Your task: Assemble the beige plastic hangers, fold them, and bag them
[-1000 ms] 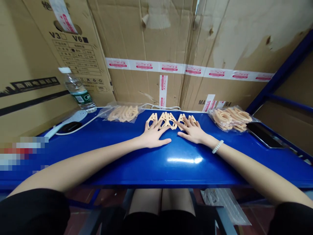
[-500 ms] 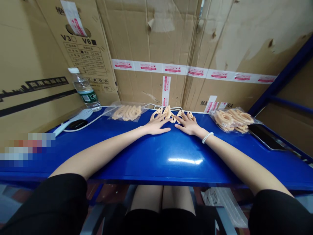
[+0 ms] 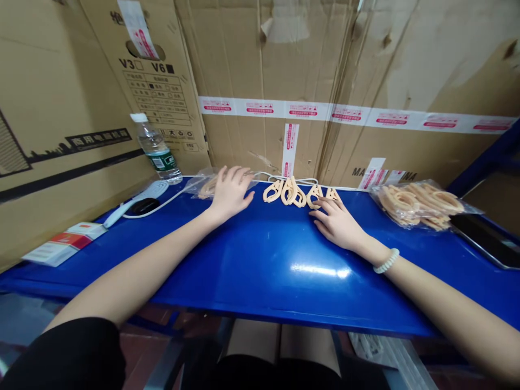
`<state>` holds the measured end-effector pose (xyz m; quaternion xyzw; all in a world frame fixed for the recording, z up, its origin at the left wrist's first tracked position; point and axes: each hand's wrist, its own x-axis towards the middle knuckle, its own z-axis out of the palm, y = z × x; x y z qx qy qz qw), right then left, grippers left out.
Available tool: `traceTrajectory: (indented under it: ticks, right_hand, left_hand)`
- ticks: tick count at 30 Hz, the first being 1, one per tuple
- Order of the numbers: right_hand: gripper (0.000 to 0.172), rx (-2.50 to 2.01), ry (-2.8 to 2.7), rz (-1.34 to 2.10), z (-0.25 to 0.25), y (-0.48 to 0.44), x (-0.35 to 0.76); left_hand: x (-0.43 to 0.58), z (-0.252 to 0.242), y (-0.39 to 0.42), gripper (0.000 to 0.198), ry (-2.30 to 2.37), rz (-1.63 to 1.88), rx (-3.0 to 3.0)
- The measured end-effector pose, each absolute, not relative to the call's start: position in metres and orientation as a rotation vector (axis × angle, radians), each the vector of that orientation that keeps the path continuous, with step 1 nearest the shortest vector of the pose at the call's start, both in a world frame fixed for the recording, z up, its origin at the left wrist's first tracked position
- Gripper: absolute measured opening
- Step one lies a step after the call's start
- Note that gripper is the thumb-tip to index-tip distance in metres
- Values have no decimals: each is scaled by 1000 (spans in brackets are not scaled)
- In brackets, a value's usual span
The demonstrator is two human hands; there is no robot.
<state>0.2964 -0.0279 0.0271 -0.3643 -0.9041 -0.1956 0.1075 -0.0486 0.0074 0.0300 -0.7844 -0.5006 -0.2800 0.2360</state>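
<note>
1. The desk (image 3: 244,260) has a smooth, glossy blue surface with a bright streak of reflected light.
2. At left lies a white-and-red box (image 3: 67,244), flat-sided; at right, a dark, glassy phone (image 3: 487,242).
3. The right hand (image 3: 341,225), its wrist ringed by a pale beaded bracelet (image 3: 387,261), has fingers loosely extended and fairly narrow together; their tips overlap the right-hand loops in view, though I cannot tell how firmly they touch.
4. The left hand (image 3: 231,192) has its fingers spread rather wide, over a crinkly clear bag (image 3: 206,187); contact is unclear.
5. The peach-coloured loops (image 3: 292,198), smooth teardrop shapes, lie in a row at the desk's far side, between the hands, the middle ones overlapping.
6. Well right of them, another clear bag (image 3: 422,203) holds stacked matching pieces.
7. A clear bottle (image 3: 159,154) with a green label stands behind, at left.
8. Creased, torn brown cardboard (image 3: 264,70) rises behind, banded by printed white tape (image 3: 320,112).
</note>
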Motion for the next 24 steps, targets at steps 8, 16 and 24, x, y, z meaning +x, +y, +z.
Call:
traceTrajectory:
  ticks: [8, 16, 24]
  right_hand:
    - [30, -985, -2672, -387, 31, -22, 304]
    - [33, -894, -2661, -424, 30, -15, 309]
    - [32, -812, -2674, -446, 32, -10, 310]
  left_hand:
    - [-54, 22, 14, 43, -1694, -719, -2125]
    - [-52, 26, 11, 29, -1693, -698, -2097]
    - [-55, 27, 14, 27, -1657, -679, -2087]
